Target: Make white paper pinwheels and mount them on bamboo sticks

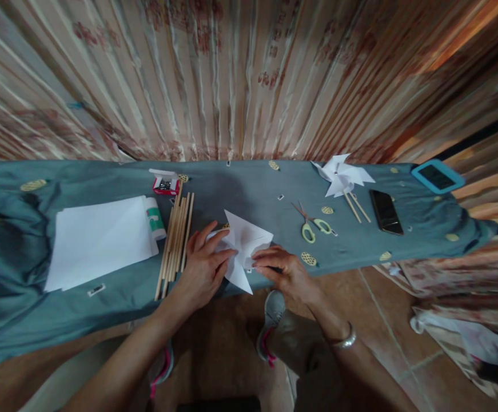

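Note:
A white paper pinwheel with pointed, partly folded blades is between my two hands near the table's front edge. My left hand holds its left side, the fingers bent over the paper and the thumb reaching toward the middle. From the right, my right hand pinches the lower right blade between thumb and fingers. Part of the paper is hidden under my left fingers. Just left of that hand lies a bundle of wooden sticks. Scissors with yellow-green handles rest partly open to the right.
White paper sheets lie at left beside a green-and-white roll. Behind the sticks is an open red box of small metal pieces. Pinwheels on sticks, a black phone and a blue-framed device occupy the right. A curtain hangs behind.

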### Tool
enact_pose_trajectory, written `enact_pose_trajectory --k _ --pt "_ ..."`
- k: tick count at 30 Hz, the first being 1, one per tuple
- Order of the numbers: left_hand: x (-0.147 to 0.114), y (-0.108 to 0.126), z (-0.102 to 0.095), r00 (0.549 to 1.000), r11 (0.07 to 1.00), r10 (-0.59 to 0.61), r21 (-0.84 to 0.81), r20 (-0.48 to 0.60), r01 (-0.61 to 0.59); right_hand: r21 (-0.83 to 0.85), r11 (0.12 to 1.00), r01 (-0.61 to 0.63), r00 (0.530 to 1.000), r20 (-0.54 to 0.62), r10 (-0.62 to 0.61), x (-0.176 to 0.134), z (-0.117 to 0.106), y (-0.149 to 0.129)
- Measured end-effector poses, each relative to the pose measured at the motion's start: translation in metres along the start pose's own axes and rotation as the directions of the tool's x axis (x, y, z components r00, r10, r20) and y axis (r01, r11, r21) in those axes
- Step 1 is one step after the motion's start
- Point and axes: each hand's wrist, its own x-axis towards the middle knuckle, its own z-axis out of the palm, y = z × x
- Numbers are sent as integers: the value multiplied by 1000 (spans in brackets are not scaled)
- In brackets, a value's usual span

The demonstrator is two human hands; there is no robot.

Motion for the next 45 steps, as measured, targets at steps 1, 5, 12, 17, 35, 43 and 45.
enact_pose_trajectory --k 1,5,12,17,35,43,45 --pt "0 1 0 1000 1000 -2 -1 3 2 -6 1000 -19 1000 0 19 1 1 -1" --pt "1 2 1 1000 1000 -1 13 5 1 -28 990 -137 990 -22 136 5 5 -2" --pt "0 -1 2 1000 999 4 40 -21 -3 -61 970 -235 966 -128 226 14 12 -3" --pt "0 -2 1 999 999 6 37 -34 -5 -87 962 -259 958 -149 245 17 14 -8" --pt "4 -2 0 998 998 -32 53 -48 34 -155 953 -260 958 -165 235 26 17 -10" --pt "2 6 4 1000 1000 -4 17 -8 4 -168 943 -288 953 -147 265 26 16 -12" --pt "2 8 5 1000 999 12 43 1 -12 -171 941 -293 952 -148 269 27 16 -11"
